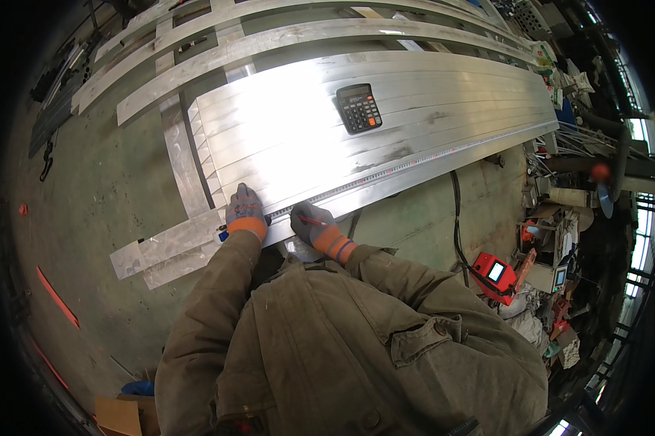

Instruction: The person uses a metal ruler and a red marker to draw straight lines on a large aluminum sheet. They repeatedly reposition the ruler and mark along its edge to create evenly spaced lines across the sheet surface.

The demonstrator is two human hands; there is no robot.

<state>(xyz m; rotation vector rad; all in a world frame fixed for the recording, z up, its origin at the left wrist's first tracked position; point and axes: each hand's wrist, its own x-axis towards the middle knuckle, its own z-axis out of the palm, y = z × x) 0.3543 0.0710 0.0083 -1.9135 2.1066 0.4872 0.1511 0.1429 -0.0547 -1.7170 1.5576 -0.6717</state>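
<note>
Both hands wear grey gloves with orange cuffs. My left hand (246, 211) rests on the near left end of the silvery metal planks (444, 91), fingers stretched forward over the surface. Its thumb side meets the near end of a tape measure (407, 163), whose blade runs along the near planks to the far right. Just right of it, my right hand (314, 224) is closed around a thin red pen-like marker (310, 219) above the nearest plank; its tip is hidden. A small blue piece (223, 236) shows beside the left glove. Farther off, a black calculator (359, 108) lies on the planks.
Long metal bars (284, 51) lie across the far side on crosspieces. Two shorter plank ends (167, 263) stick out at left. A red device with a lit screen (495, 275) stands on the floor at right, near a black cable (456, 218) and clutter. A cardboard box (118, 416) sits lower left.
</note>
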